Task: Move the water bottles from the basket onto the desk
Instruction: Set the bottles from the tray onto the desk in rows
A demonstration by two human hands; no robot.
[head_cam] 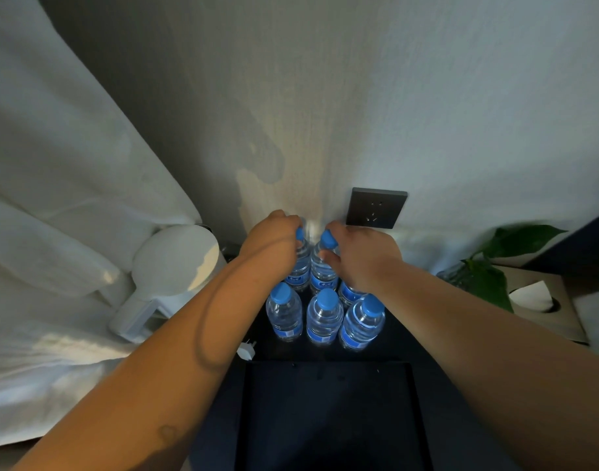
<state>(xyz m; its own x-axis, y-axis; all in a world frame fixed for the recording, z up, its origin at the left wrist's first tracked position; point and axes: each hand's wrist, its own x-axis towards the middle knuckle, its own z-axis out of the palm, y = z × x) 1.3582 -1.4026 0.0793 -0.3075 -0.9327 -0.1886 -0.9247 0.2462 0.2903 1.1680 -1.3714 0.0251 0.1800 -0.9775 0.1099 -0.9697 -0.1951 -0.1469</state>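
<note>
Fingers (288,222) of the left hand (270,237) and the right hand (364,254), I record, curl round the necks of two upright water bottles (321,273), one under each grip, side by side on the desk (393,348) just left of the wall socket (376,208), long axes vertical.

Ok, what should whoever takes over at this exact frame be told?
Left hand grips the back-left bottle at its neck; right hand grips the back-middle bottle likewise.
Both are upright near the wall; whether they rest on the desk is hidden.
Four more bottles stand on the desk: a front row of three, and a back-right bottle under the right wrist.
The basket is dark; no bottles show inside.
Left: set both down, let go, check the basket.
</note>
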